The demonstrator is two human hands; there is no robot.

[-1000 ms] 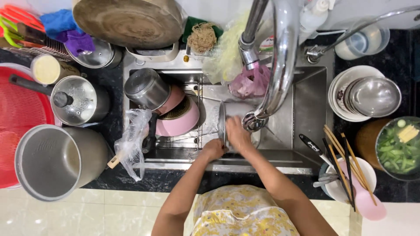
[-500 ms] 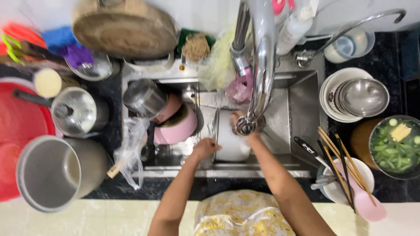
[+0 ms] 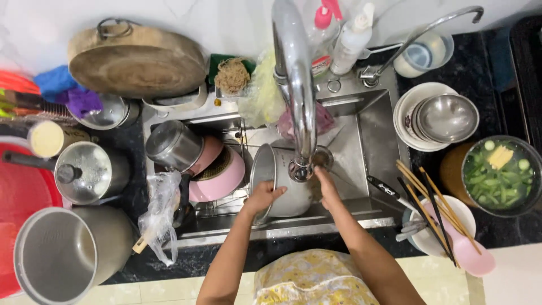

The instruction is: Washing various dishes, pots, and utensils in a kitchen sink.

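The metal pot (image 3: 279,181) is now tipped on its side in the sink (image 3: 372,135), its rim turned toward the left; a second ago it lay lower and closer to the front wall, and half a second ago it was only part-way lifted. It has thus been raised and rolled up under the tap (image 3: 296,85), which suggests that another part of it is being brought into reach for washing.

The pot's rim is gripped by the left hand (image 3: 262,197), the fingers curled over the edge and the thumb laid on the outer wall. The right hand (image 3: 326,186) is pressed flat against the pot's base end, fingers together and stretched forward; whether a sponge or cloth is held under it cannot be told. Both forearms are reached forward over the front edge of the sink, the left one nearly straight, the right one angled inward from the right.

Just to the left of the pot, a pink pan (image 3: 220,175) and a steel pot (image 3: 172,146) are stacked in a rack. On the counter to the right, a stack of bowls (image 3: 437,117), chopsticks (image 3: 435,203) laid across a white bowl, and a bowl of greens (image 3: 499,175) are seen. To the far left, a lidded saucepan (image 3: 84,172) and a large empty pot (image 3: 62,254) are set.
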